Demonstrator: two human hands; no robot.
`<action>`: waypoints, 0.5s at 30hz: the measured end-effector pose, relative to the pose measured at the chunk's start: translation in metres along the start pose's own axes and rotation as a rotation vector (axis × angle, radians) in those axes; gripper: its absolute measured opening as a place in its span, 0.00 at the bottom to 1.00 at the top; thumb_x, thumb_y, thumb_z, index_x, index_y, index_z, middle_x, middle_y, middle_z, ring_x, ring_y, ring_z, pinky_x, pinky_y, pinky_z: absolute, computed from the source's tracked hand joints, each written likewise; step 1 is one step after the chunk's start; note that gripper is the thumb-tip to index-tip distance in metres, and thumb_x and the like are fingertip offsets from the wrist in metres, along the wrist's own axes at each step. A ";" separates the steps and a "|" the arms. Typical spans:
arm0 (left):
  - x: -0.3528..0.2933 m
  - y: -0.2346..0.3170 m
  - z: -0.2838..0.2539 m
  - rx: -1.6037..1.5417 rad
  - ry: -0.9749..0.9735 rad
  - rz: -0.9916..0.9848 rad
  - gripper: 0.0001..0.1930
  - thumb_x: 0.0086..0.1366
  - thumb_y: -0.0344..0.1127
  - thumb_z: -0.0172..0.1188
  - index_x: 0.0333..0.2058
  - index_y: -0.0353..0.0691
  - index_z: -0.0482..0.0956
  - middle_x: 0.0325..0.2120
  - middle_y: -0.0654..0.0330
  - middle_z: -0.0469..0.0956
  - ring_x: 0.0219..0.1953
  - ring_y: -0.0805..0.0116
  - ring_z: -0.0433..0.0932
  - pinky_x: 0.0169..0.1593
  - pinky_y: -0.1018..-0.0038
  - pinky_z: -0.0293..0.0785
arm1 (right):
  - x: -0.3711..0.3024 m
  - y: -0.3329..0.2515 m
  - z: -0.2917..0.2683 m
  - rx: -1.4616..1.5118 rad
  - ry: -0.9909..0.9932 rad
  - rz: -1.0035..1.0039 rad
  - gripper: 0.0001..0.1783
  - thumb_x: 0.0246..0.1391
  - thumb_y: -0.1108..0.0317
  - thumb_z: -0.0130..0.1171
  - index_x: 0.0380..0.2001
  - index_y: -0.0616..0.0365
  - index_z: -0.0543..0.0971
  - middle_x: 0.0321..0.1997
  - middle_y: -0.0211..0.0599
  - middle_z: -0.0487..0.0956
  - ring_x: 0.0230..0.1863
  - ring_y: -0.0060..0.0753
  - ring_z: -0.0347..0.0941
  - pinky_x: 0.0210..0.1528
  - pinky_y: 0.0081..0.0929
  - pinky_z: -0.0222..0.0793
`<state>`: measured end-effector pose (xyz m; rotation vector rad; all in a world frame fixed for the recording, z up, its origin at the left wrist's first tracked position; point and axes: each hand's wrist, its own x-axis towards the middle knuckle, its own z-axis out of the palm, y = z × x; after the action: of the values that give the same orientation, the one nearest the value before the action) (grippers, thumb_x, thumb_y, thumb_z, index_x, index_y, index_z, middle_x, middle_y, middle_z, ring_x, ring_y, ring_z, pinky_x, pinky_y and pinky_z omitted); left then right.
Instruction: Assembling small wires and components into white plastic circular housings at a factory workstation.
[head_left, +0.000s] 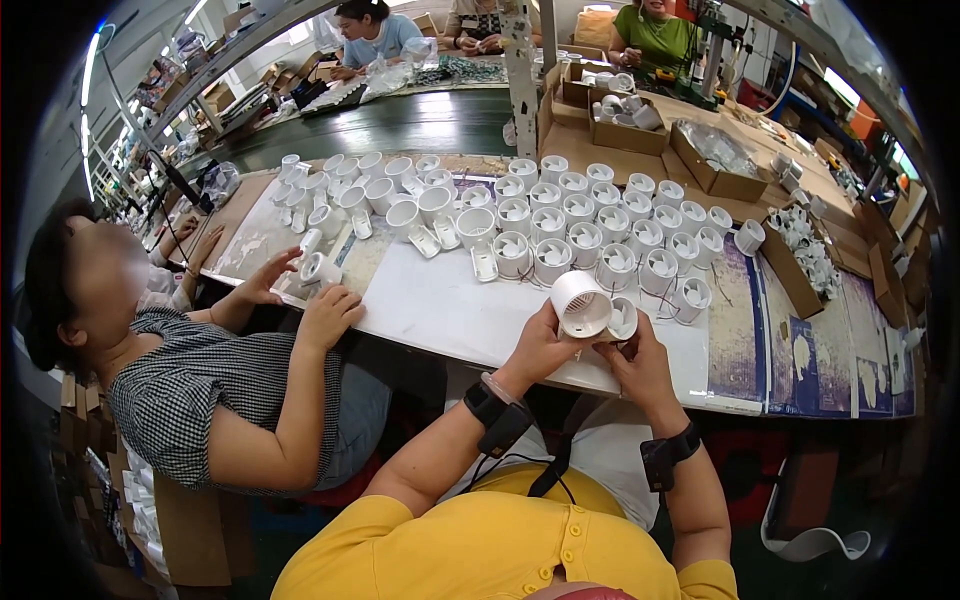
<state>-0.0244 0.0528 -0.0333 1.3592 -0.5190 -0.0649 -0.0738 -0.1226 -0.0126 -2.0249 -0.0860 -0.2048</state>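
Above the front edge of the white worktop, my left hand (541,348) is closed round a white cylindrical housing (581,304) with a slotted grille inside. Right beside it, my right hand (642,368) grips a small white fan unit (621,318), its blades partly showing. The two parts are close together; whether they touch I cannot tell. Just beyond my hands stand rows of similar white fan units (553,258), several with thin wires at their bases. To their left is a group of white housings (435,203), some with a flat tab-like piece attached.
At my left a co-worker in a checked top (250,390) handles a white part (318,268). An open carton (795,260) of small white parts lies on the right. Farther back are more cartons (628,135), a green conveyor belt (430,125) and other people. A metal post (523,80) rises mid-table.
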 end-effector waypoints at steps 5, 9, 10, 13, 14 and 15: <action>0.000 0.014 0.002 0.068 0.020 -0.080 0.29 0.54 0.31 0.70 0.53 0.35 0.67 0.47 0.60 0.76 0.49 0.71 0.74 0.51 0.74 0.72 | -0.002 -0.005 0.001 -0.049 0.081 -0.083 0.32 0.47 0.71 0.66 0.56 0.55 0.66 0.33 0.39 0.81 0.29 0.30 0.79 0.32 0.25 0.73; 0.000 0.017 0.003 0.028 0.016 -0.029 0.29 0.53 0.32 0.71 0.52 0.35 0.68 0.45 0.60 0.76 0.47 0.72 0.75 0.49 0.75 0.73 | -0.001 0.002 0.002 -0.126 0.122 -0.163 0.32 0.47 0.69 0.67 0.56 0.55 0.66 0.30 0.38 0.81 0.27 0.30 0.78 0.30 0.25 0.72; 0.000 0.016 0.003 0.025 0.015 -0.034 0.29 0.53 0.32 0.71 0.52 0.35 0.68 0.45 0.60 0.76 0.47 0.72 0.75 0.49 0.75 0.73 | -0.001 0.002 0.002 -0.127 0.120 -0.158 0.32 0.47 0.69 0.67 0.56 0.55 0.66 0.30 0.38 0.81 0.27 0.30 0.78 0.30 0.25 0.72; 0.002 0.012 -0.001 0.056 0.011 -0.115 0.32 0.53 0.33 0.71 0.54 0.35 0.66 0.47 0.59 0.75 0.49 0.71 0.75 0.51 0.73 0.73 | 0.001 -0.006 0.002 -0.159 0.103 -0.130 0.33 0.46 0.67 0.67 0.56 0.55 0.66 0.26 0.37 0.80 0.25 0.31 0.77 0.28 0.26 0.71; 0.002 0.011 -0.001 0.053 0.010 -0.120 0.32 0.53 0.33 0.71 0.54 0.35 0.66 0.47 0.59 0.75 0.49 0.71 0.75 0.51 0.73 0.73 | 0.000 -0.010 0.002 -0.161 0.102 -0.125 0.33 0.46 0.67 0.67 0.56 0.55 0.66 0.26 0.37 0.80 0.25 0.31 0.77 0.28 0.26 0.71; 0.003 0.010 -0.002 0.040 0.008 -0.105 0.32 0.53 0.33 0.71 0.54 0.35 0.66 0.47 0.59 0.76 0.48 0.71 0.75 0.51 0.74 0.73 | -0.001 -0.014 0.001 -0.247 0.098 -0.121 0.33 0.46 0.66 0.67 0.56 0.55 0.66 0.25 0.37 0.80 0.24 0.31 0.77 0.27 0.26 0.70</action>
<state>-0.0235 0.0558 -0.0229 1.4250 -0.4437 -0.1356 -0.0768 -0.1150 -0.0010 -2.2534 -0.1266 -0.4079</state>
